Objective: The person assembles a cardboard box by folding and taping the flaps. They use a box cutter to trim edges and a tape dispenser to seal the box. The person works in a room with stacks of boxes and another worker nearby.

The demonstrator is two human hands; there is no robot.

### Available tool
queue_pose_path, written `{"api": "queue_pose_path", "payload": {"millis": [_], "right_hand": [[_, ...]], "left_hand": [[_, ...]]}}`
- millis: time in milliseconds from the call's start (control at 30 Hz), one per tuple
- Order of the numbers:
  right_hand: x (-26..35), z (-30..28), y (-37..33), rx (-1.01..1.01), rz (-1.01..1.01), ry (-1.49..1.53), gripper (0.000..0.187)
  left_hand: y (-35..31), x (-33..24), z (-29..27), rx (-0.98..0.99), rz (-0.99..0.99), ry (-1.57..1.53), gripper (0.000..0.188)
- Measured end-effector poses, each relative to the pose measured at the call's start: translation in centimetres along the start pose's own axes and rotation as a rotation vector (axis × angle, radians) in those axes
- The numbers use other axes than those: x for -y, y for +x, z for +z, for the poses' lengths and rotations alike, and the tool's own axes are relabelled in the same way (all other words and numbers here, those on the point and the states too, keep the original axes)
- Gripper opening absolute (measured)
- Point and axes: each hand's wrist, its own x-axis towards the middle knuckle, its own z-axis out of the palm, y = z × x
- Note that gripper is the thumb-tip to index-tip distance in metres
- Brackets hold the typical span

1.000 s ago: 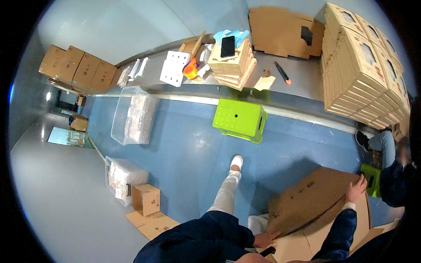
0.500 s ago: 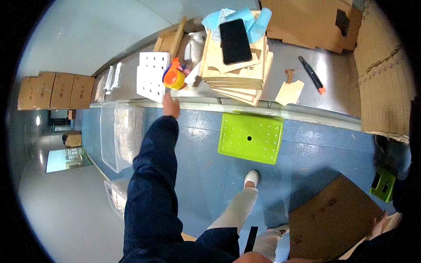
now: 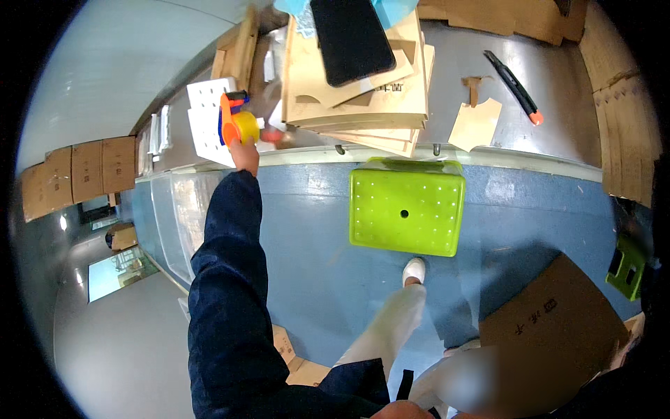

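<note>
L arm stretched fwd, L hand (image 3: 246, 153) curled round orange tape dispenser (image 3: 244, 128) — R hand (image 3: 621, 355) by carton (image 3: 551, 307), can't tell grip.

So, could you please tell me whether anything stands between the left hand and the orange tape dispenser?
Nothing visible does: the left hand is right at the near side of the orange tape dispenser, with no other object between them.

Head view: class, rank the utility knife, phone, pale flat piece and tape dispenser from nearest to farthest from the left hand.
1. Tape dispenser: at the left hand.
2. Phone: to its right, atop the wooden stack.
3. Pale flat piece: farther right.
4. Utility knife: farthest right.
</note>
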Motion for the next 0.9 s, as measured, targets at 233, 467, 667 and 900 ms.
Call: {"api": "queue_pose_path", "payload": {"millis": [233,467,667,900], "right_hand": [[4.6,-0.2,0.6,-0.066,-0.177,-0.238,0.068],[11.3,-1.6,-2.9,-0.283,-0.159,-0.197,0.076],[12.6,-4.8,-4.3,-0.134,-0.237,-0.109,0.077],[12.1,-5.4,-5.9,-0.185,-0.226,-0.195,0.076]], "left_hand": [[-11.2,6.7,-13.5,0.401,0.138,-0.31,0.028],[-42.3,-15.1,-24.9,0.689,-0.096,-0.838,0.04],[-67.4,-31.5,-30.4,1.076,-0.214,-1.214,0.04],[-87.1,-45.0,-32.7,1.36,-0.422,-1.682,0.035]]}}
